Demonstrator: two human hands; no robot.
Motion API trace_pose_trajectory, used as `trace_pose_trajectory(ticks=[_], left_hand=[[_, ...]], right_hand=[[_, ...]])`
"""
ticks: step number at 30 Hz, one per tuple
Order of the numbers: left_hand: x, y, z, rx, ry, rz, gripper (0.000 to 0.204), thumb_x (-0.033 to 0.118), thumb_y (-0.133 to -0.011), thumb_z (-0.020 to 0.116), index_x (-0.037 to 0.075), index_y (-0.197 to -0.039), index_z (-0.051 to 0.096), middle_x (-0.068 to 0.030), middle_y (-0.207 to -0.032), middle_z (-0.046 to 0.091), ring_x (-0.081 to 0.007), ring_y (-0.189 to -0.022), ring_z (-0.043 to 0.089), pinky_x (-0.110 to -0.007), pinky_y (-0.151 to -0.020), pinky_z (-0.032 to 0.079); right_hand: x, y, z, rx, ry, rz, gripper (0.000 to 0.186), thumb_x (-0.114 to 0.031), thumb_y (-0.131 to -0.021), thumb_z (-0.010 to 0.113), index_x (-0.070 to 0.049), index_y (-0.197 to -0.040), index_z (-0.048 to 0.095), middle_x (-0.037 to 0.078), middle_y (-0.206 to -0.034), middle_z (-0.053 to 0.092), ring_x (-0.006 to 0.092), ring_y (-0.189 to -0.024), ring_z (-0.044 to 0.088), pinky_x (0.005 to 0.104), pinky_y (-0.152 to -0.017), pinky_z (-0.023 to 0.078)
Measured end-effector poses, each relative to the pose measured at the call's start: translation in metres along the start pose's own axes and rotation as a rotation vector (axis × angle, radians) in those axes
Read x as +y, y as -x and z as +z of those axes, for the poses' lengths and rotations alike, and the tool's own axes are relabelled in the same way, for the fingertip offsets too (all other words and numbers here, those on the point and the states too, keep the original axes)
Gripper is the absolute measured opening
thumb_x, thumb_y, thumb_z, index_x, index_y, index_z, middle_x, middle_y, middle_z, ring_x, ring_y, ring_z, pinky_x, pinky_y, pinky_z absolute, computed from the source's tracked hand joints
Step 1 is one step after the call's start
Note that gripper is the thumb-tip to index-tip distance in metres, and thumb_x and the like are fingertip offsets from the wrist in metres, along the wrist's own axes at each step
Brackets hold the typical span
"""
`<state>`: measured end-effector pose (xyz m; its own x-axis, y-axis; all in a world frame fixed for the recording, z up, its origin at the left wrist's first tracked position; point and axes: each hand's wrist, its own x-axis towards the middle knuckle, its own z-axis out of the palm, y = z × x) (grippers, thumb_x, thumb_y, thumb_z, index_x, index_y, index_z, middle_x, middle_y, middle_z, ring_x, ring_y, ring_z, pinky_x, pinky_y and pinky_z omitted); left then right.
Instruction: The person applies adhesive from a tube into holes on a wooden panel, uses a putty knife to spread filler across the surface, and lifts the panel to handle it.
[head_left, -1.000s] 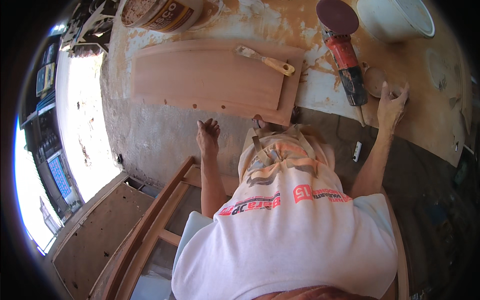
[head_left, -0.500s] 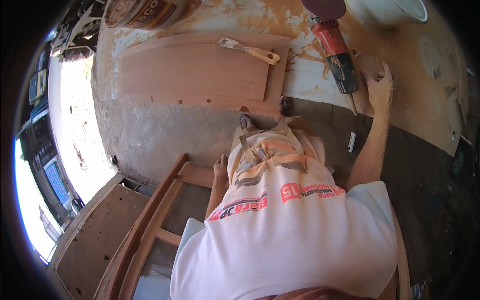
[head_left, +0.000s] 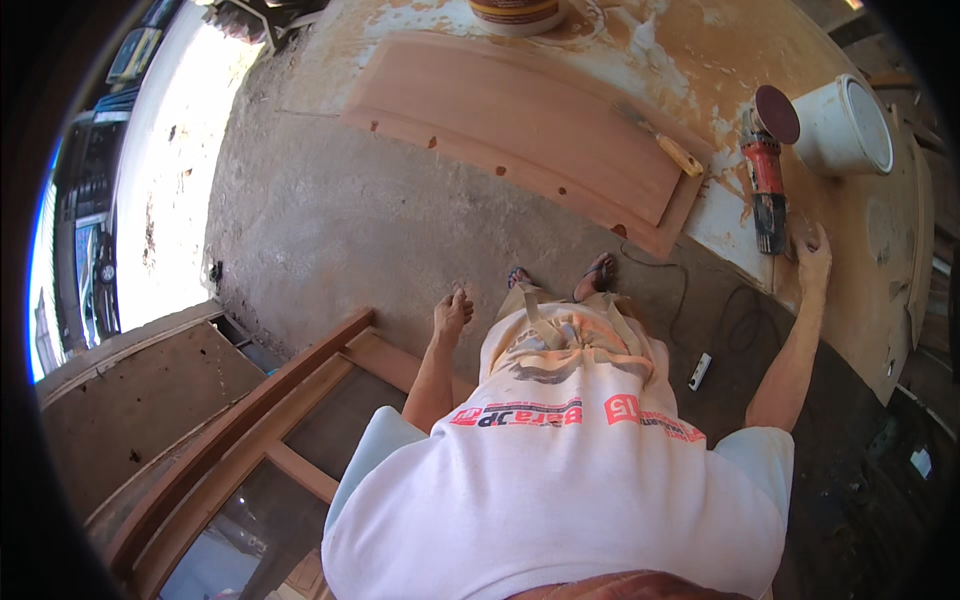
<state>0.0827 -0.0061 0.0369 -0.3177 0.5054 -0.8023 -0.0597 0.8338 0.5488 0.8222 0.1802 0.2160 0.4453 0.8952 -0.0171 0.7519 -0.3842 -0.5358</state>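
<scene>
My right hand [head_left: 814,262] is at the near right edge of the worktable [head_left: 855,310], its fingers closed on a round brown sanding disc [head_left: 800,232], partly hidden by the hand. Just left of it lies a red and black angle grinder [head_left: 765,185] with a dark red disc on its head. My left hand [head_left: 453,312] hangs over the floor with fingers curled, and nothing shows in it. A curved brown wooden panel [head_left: 510,135] lies along the table, with a wooden-handled putty knife [head_left: 672,150] on its right end.
A white bucket [head_left: 835,130] rests beyond the grinder, and a second tub [head_left: 517,18] stands at the far edge. A wooden frame with panes [head_left: 330,400] is at lower left. On the floor lie a white power strip [head_left: 700,371] and a dark cable [head_left: 683,300].
My view has swung, so the table and its things appear farther right. My left hand has come out from beside my body. My right hand remains beside the grinder's rear end.
</scene>
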Motion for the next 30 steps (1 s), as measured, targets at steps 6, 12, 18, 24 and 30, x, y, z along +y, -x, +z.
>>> trace_pose_trajectory(ticks=[6,12,18,24,30], left_hand=[[-0.063,0.004,-0.054,0.085,0.034,-0.177,0.049,0.038,-0.105,0.056,-0.004,-0.128,0.061,-0.0204,-0.117,0.07,-0.0276,-0.1,0.07,-0.039,-0.086,0.059],[-0.092,0.021,-0.078,0.167,0.049,-0.207,0.048,0.038,-0.104,0.056,-0.004,-0.126,0.062,-0.0179,-0.111,0.071,-0.0256,-0.095,0.071,-0.038,-0.082,0.059],[-0.1,0.045,-0.062,0.268,0.158,-0.147,0.045,0.038,-0.104,0.057,-0.002,-0.122,0.064,-0.0148,-0.102,0.071,-0.0213,-0.087,0.069,-0.036,-0.077,0.058],[-0.108,0.078,-0.025,0.273,0.128,-0.14,0.042,0.038,-0.102,0.06,-0.002,-0.11,0.068,-0.0122,-0.092,0.072,-0.0197,-0.078,0.069,-0.033,-0.07,0.058],[-0.085,0.078,0.014,0.225,0.073,-0.091,0.044,0.038,-0.102,0.06,-0.003,-0.115,0.067,-0.0146,-0.097,0.073,-0.0217,-0.082,0.07,-0.036,-0.073,0.059]], right_hand=[[-0.024,0.022,-0.006,-0.07,0.368,-0.139,0.056,-0.018,-0.093,0.065,-0.004,-0.146,0.053,0.024,-0.144,0.052,0.0386,-0.135,0.048,0.0455,-0.114,0.039],[-0.045,0.021,-0.012,-0.115,0.475,-0.195,0.058,-0.025,-0.093,0.065,0.002,-0.143,0.053,0.025,-0.145,0.05,0.0399,-0.136,0.045,0.0447,-0.116,0.035],[-0.062,0.017,-0.025,-0.178,0.621,-0.206,0.055,-0.023,-0.097,0.057,0.009,-0.141,0.05,0.027,-0.147,0.048,0.0418,-0.138,0.044,0.0454,-0.116,0.036],[-0.002,0.018,0.008,0.06,0.404,-0.33,0.044,-0.022,-0.106,0.044,0.005,-0.14,0.051,0.03,-0.134,0.057,0.0466,-0.121,0.058,0.0518,-0.101,0.047],[0.03,0.004,-0.011,0.122,0.203,-0.372,0.045,-0.005,-0.099,0.053,0.001,-0.143,0.05,0.029,-0.139,0.055,0.0445,-0.126,0.055,0.0484,-0.104,0.046]])
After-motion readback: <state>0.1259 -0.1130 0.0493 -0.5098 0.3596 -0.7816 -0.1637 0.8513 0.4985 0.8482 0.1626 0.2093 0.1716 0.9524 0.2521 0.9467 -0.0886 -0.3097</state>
